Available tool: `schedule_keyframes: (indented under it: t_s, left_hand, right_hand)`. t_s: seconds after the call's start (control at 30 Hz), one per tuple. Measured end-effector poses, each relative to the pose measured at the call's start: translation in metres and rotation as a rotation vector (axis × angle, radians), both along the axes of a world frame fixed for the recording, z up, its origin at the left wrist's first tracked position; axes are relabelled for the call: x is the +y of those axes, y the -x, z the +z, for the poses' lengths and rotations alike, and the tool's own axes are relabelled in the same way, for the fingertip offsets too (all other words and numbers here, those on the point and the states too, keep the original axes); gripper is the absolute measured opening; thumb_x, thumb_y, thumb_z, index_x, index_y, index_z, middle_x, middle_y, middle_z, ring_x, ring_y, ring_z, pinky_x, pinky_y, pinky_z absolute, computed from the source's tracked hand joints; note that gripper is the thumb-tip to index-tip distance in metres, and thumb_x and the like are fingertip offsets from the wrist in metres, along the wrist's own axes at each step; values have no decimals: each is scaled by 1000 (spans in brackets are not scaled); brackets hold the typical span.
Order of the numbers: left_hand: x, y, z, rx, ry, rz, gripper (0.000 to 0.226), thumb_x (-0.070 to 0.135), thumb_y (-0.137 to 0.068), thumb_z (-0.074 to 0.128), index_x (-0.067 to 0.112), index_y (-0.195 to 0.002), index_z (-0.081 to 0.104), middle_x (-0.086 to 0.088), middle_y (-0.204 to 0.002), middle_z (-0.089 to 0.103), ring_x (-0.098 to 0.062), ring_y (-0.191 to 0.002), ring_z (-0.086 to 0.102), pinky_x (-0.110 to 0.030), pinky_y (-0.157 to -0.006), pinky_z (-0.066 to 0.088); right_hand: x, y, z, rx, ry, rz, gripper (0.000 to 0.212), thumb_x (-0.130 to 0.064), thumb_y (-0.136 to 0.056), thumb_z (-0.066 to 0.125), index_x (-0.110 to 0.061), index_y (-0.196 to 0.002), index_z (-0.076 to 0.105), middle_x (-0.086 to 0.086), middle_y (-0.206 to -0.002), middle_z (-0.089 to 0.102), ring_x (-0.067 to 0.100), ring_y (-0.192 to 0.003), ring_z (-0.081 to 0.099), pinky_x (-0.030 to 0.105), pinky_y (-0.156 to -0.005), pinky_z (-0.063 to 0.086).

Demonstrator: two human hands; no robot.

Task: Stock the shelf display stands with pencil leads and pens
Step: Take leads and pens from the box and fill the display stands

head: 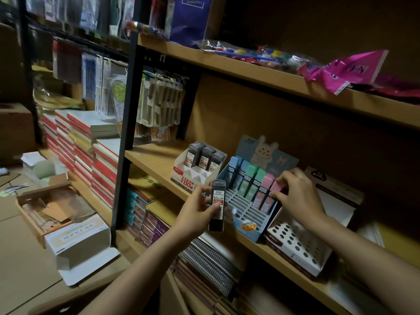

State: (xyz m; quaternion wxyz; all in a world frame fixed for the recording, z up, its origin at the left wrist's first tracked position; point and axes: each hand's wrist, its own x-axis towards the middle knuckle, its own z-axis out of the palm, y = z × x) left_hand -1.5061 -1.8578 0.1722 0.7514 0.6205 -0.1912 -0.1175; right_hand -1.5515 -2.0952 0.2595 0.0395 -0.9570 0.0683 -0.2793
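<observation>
Pencil-lead case (217, 204), dark, gripped in the left hand (197, 209) before the shelf. The right hand (295, 194) pinches a pink case (275, 189) into the rabbit display stand (246, 209). Likely next: slot the dark case into the white stand (195, 171).

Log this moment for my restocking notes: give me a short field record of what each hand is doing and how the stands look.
left hand: holds a dark lead case before the shelf
right hand: pinches a pink case in the blue rabbit stand
blue rabbit stand: pastel cases in back rows, front slots bare
white stand: three rows of dark cases
holed stand: no pens seen
</observation>
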Motion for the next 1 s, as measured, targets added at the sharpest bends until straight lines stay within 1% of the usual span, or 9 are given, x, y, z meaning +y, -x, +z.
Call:
schedule_keyframes:
  t_s: [0.1,0.23,0.3,0.43,0.63,0.73,0.83,0.93,1.0]
  left_hand:
    - [-1,0,1,-25,-10,36,23,9,-94,56,26,-110,55,-3,-113,68,-18,-103,67,-44,-88,56]
    - [-1,-3,0,-35,25,78,26,10,-95,56,30,-111,57,2,-107,68,-12,-93,69,-27,-71,58]
    - [1,-6,0,-14,60,89,24,9,-95,56,29,-108,58,1,-106,69,-11,-89,70,-26,-68,57]
    - [7,-12,2,-25,66,76,21,12,-95,55,28,-108,60,2,-103,72,-16,-92,71,-39,-72,60]
    - [18,-24,3,-150,-2,93,23,15,-95,56,28,-114,60,3,-104,70,-10,-96,67,-18,-69,55]
    - [25,-36,1,-327,-264,285,27,26,-96,55,26,-123,54,4,-127,51,-14,-119,51,-31,-91,54]
    - [36,-51,-6,-568,-721,434,54,44,-94,51,31,-144,33,8,-151,14,-18,-141,14,-42,-116,28]
    - [43,-64,-10,-635,-886,370,65,56,-95,40,42,-151,11,13,-159,-13,-15,-147,-12,-46,-119,6]
    - [43,-69,-12,-656,-919,364,65,59,-95,34,47,-150,4,14,-159,-20,-13,-145,-20,-43,-117,-3]
  right_hand:
    - [1,1,1,33,26,-39,28,-26,-80,77,-17,-101,62,0,-110,51,20,-99,55,34,-83,51]
    - [7,5,11,-63,-22,5,38,-31,-86,71,-19,-119,58,3,-115,49,17,-94,55,22,-69,47]
    - [23,3,15,-119,-118,126,32,-27,-89,68,-18,-118,58,1,-114,51,11,-89,55,11,-66,40]
    - [75,-13,12,102,-337,352,32,-34,-88,68,-32,-118,57,-14,-96,62,-1,-79,61,9,-62,45]
    - [110,-49,3,153,-327,424,28,-27,-83,76,-31,-107,63,-18,-85,61,-11,-69,60,4,-54,42]
    - [109,-68,16,87,-322,400,22,-27,-81,77,-33,-97,64,-21,-80,62,-13,-68,59,4,-52,42]
    - [108,-90,39,-59,-317,423,19,-22,-83,75,-25,-99,65,-14,-88,66,-3,-81,63,13,-66,49]
    - [117,-113,48,-150,-259,453,19,-18,-84,73,-19,-102,65,-6,-94,67,6,-85,63,20,-75,52]
    - [125,-130,46,-159,-246,457,20,-17,-85,72,-17,-104,65,-3,-98,67,9,-89,62,21,-77,52]
